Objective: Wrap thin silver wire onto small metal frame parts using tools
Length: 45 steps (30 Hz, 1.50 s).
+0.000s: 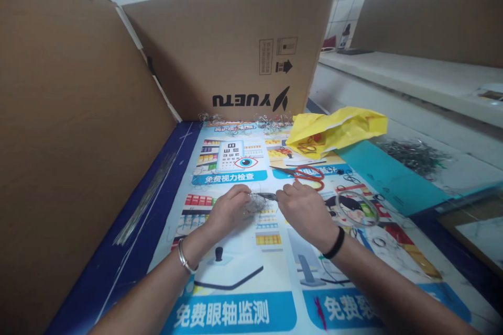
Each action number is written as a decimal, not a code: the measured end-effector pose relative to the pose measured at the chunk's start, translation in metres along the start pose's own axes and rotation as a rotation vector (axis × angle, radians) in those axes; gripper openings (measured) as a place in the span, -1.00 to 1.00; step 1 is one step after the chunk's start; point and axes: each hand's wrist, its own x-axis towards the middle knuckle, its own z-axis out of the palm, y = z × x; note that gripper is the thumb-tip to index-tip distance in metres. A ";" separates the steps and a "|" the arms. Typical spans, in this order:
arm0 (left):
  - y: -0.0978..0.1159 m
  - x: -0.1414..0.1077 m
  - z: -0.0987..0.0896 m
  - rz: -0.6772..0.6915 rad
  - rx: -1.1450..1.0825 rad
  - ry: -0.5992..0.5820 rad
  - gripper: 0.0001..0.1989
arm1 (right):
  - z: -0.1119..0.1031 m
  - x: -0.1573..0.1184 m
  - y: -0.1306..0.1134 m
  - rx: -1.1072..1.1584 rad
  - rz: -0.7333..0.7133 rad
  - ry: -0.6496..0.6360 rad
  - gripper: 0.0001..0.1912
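My left hand (230, 210) is closed, its thumb and fingertips pinching a loose bunch of thin wire (259, 207). Around a pair of pliers (268, 196) my right hand (304, 213) is wrapped, with the dark jaws pointing left at the wire. Its handles are hidden in my fist. Just beyond the right hand lie orange-handled scissors (310, 175), blades toward the left. To the right of that hand, a coil of pale wire (358, 209) rests on the printed poster sheet (239, 277).
Cardboard panels (231, 47) stand at the back and left. A bundle of straight wires (145, 199) lies along the left edge. A yellow bag (341, 128) sits at the back right, near a heap of tangled wire (414, 157). More wire tangles (271, 123) line the rear panel.
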 end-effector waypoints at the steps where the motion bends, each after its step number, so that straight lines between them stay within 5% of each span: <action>1: 0.000 0.001 -0.001 0.012 -0.019 -0.017 -0.80 | 0.000 0.000 0.000 -0.002 0.000 0.001 -0.85; 12: -0.005 -0.001 0.006 -0.048 0.086 -0.042 -0.73 | -0.002 0.000 -0.003 0.000 -0.011 0.023 -0.88; 36: -0.004 -0.006 0.007 0.055 0.160 -0.095 -0.76 | -0.001 -0.001 -0.010 0.006 -0.026 0.009 -0.87; 45: -0.002 -0.004 0.008 -0.181 0.249 -0.207 -0.77 | -0.012 -0.001 -0.010 -0.010 -0.023 -0.028 -0.88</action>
